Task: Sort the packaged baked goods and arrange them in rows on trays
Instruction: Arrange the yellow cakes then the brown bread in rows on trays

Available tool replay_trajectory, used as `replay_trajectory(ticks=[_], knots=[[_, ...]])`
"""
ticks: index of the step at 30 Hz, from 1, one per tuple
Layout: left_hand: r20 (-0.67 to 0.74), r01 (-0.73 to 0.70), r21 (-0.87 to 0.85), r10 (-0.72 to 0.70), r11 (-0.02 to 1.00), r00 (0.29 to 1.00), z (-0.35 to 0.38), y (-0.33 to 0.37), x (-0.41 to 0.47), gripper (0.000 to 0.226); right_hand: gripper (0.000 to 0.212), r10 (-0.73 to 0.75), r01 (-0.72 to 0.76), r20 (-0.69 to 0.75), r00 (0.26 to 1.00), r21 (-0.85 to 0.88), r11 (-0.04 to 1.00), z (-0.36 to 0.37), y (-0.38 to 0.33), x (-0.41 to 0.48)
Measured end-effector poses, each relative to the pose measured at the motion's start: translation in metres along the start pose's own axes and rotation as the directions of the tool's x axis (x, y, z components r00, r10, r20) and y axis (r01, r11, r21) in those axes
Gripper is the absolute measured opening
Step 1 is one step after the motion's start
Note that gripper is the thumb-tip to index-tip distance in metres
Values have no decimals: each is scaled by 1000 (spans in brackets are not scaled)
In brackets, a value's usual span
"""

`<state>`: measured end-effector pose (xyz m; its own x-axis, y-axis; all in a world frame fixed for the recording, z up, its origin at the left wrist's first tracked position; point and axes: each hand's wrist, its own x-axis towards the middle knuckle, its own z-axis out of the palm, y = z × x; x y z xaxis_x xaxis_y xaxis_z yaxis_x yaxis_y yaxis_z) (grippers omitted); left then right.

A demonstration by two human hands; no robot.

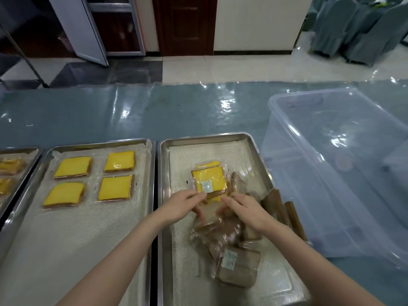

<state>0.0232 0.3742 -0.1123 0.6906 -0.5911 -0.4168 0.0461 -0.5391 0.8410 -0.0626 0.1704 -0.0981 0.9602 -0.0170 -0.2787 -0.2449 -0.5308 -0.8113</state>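
Yellow packet [209, 181] sits on top of the mixed heap in the right tray [164, 195], just beyond my fingertips. Left hand [183, 205] and right hand [245, 208] both pinch its near edge, each grip closed on the wrapper. I'd say the step is lifting it clear: keep it flat, pull by the wrapper only, don't drag the brown packets [220, 230] under my palms along. Carry it leftward to the middle tray [99, 217], start a third row nearer than the four yellow packets [93, 178] there, two by two. Far-left tray [33, 151] shows two more, cut off. Brown ones: roughly five, overlapped, can't count exactly. Clear bin [331, 151] right of my hands on the tabletop [88, 111], looks empty.
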Motion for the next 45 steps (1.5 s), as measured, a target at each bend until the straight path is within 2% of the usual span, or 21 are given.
replay_trajectory(ticks=[3,6,7,9,11,15,17,19,21,25,29,32,35,37,38,41,45], knots=[[-185,-12,61,23,998,982,5,-3,20,4,41,4,0,47,999,-84,996,-8,-1,1],[-390,1,61,23,998,920,4,-3,37,17,18,-40,25,-67,997,-204,979,-11,-2,20],[-441,11,54,14,998,897,3,-4,43,25,18,-38,9,-117,992,-240,971,-12,-1,30],[-488,78,34,-51,996,871,1,-5,56,47,35,2,-54,-183,983,-281,958,-14,1,53],[-455,163,-33,-160,986,876,-1,-5,71,70,58,30,-96,-208,978,-318,943,-17,-2,75],[-317,239,-159,-279,958,907,-2,-4,93,91,103,133,-162,-93,987,-523,837,-18,7,123],[-297,245,-165,-285,955,911,-3,-7,101,94,114,238,-201,-11,971,-576,792,-21,17,139],[-298,235,-183,-282,955,912,-3,-13,103,95,108,286,-207,55,957,-563,800,-24,24,146],[-301,188,-244,-259,951,918,-3,-18,98,94,96,227,-159,62,972,-537,828,-24,33,145],[-399,56,-245,-153,968,904,-6,-22,88,95,100,65,-83,-59,996,-384,920,-17,43,134],[-498,-42,-235,-83,971,863,-15,-20,88,92,110,-57,-8,-172,983,-358,934,-10,24,133],[-549,-34,-165,-63,986,834,-23,-22,92,97,116,-77,37,-144,987,-261,965,-10,14,138],[-534,115,-51,-125,992,836,-28,-34,93,109,113,10,-18,-49,999,-158,987,-13,16,144],[-536,161,2,-135,987,834,-26,-43,88,103,107,72,-83,-60,996,-226,971,-17,20,147],[-552,149,17,-115,989,826,-24,-47,85,97,102,108,-117,-46,993,-324,939,-21,24,149],[-603,134,43,-81,990,794,-19,-54,76,78,83,211,-116,89,973,-604,789,-26,33,149],[-523,77,118,-4,990,852,-24,-52,78,56,63,161,-71,80,984,-647,759,-23,35,146]])
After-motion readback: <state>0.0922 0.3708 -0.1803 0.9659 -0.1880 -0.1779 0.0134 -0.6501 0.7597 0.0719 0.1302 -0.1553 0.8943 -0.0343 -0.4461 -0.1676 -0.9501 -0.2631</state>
